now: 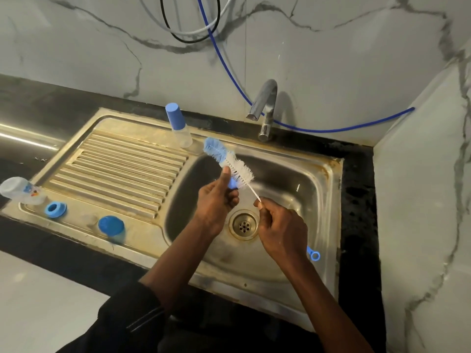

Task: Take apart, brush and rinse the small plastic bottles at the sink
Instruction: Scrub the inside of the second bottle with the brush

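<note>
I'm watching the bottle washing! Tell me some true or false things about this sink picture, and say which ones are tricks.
1. Water pours from the tap. False: no water is coming out.
2. The brush has blue and white bristles. True.
3. The blue ring is threaded onto the brush. False: it lies on the drainboard.
4. A bottle with a blue cap stands upright. True.
5. Both hands are empty. False: the right hand holds the brush, and the left hand holds a small blue part.
</note>
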